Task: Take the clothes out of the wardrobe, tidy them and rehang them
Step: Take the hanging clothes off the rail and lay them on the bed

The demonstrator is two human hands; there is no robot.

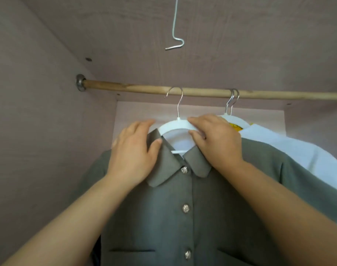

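While the grey shirt (183, 217) hangs on its white hanger (171, 125) from the wooden rod (135, 87), the left hand (133, 156) pinches the collar (161, 169); the right hand (215, 139) pinches the hanger's shoulder; a white garment (288, 150) hangs just beside, on the right.

The lower edge cut the shirt (183, 198) off below its third button, and the cloth hid the arms of its hanger (175, 125). The rod (144, 88) ran out at the right edge, the wire (175, 47) at the top edge. Behind the right hand (215, 141) I saw a yellow thing (234, 126), but too little of it to tell what it was.
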